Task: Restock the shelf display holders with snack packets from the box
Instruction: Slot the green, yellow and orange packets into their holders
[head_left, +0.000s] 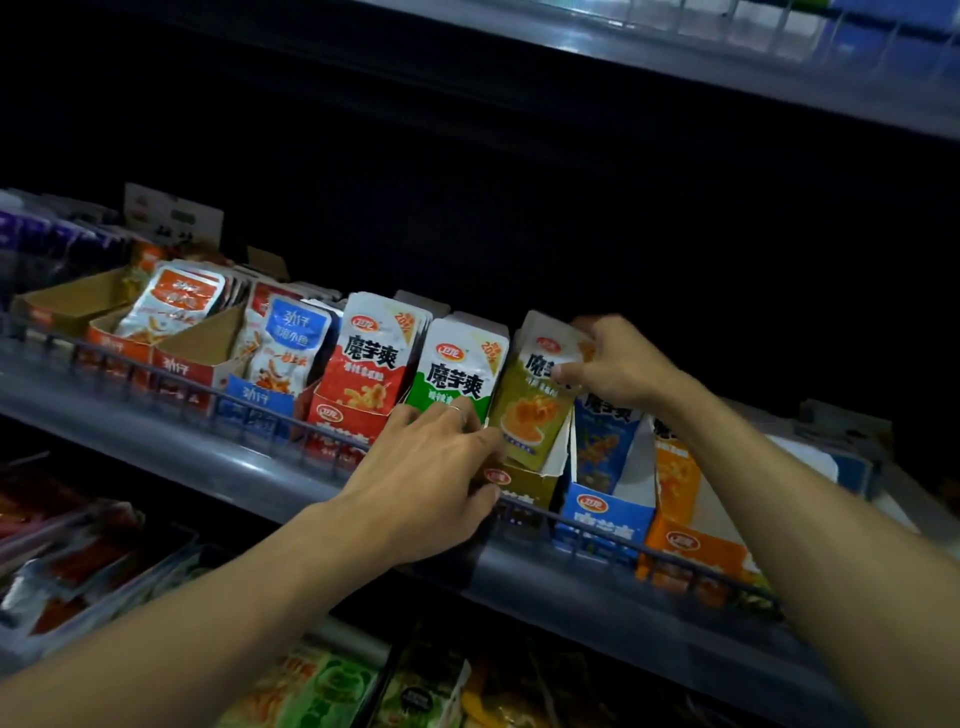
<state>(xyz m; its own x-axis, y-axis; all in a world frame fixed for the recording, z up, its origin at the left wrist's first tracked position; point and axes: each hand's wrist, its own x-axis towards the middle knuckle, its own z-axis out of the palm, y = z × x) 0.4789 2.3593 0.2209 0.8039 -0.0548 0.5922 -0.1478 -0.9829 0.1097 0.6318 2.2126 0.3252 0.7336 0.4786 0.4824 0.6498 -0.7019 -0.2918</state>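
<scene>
Dim shop shelving fills the view, with a row of cardboard holders behind a wire rail (156, 370). The person's right hand (618, 364) pinches the top of a stack of olive-yellow packets (535, 410) standing in the olive holder (524, 486). Just below that grip, the left hand (431, 483) curls round the holder's front left corner, steadying it. Green packets (457, 374) stand left of the grip, a blue holder (605, 512) right. This looks like seating packets; next, press them down level. No supply box is visible.
</scene>
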